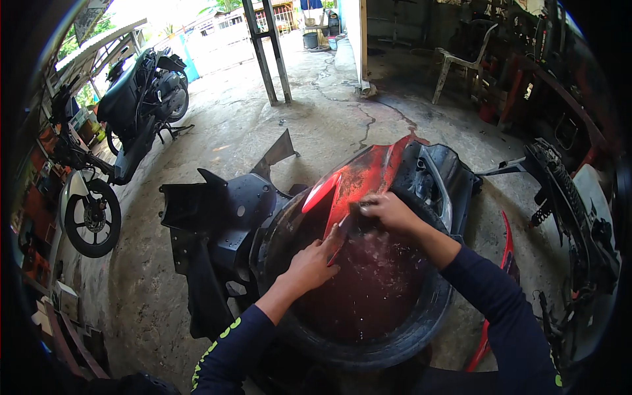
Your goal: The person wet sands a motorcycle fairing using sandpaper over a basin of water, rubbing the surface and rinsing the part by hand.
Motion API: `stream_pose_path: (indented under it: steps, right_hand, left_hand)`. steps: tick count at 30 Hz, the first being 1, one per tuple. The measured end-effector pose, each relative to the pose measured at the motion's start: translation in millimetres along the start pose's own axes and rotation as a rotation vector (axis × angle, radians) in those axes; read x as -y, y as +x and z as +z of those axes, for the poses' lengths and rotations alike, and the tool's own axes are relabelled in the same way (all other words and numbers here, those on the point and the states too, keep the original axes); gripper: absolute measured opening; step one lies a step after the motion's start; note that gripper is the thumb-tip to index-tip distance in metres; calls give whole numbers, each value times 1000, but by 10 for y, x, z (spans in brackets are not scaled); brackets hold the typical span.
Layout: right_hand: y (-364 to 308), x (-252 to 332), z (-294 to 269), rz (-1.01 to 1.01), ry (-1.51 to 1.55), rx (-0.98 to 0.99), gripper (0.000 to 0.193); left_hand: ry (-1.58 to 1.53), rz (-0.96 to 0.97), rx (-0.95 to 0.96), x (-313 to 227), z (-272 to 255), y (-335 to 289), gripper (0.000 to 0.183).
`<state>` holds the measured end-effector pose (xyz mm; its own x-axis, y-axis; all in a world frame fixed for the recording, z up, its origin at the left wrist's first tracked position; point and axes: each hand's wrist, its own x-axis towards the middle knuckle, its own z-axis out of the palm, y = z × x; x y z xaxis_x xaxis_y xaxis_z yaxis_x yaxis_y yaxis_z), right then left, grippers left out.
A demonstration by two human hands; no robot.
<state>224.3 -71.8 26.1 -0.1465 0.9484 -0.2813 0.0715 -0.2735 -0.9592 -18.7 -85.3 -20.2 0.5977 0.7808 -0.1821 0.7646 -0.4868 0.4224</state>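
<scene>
A red motorcycle fairing panel (362, 176), wet and smeared with dark grime, slants over a black round tub (372, 359). Reddish-brown murky water (359, 289) with splashes and specks fills the tub. My left hand (309, 264) grips the panel's narrow lower end above the water. Against the panel's right edge, my right hand (390, 212) is closed and slightly blurred by motion. Something small and dark shows at its fingers, but I cannot make out what it is.
Black plastic fairings (240, 205) lie left of the tub, with another dark fairing (447, 172) behind it at right. A red trim strip (507, 240) lies on the concrete floor (141, 289). A motorcycle (141, 99) stands far left, a metal post (266, 52) ahead, a chair (464, 60) far right.
</scene>
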Motion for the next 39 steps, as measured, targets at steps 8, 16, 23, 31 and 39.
stream_pose_path:
  steps: [8,16,23,31,39]
  right_hand:
    - [271,-53,114,-468,-702,-198,28]
    - [192,-1192,-653,333,-756,-189,33]
    - [205,-1902,-827,393,-676,-109,27]
    - [245,-416,-88,-514,-455,-35,35]
    - [84,-358,72,-199,-1477,-70,99]
  left_hand:
    - [-63,124,-107,173,147,38,85]
    - [-163,155,-135,239,228,-111,68]
    - [-212,44,-143,81,132,-190,63]
    - [-428,-78,-301,111,161,-171,63]
    - [-913,-46,-159,244,238,-122,60]
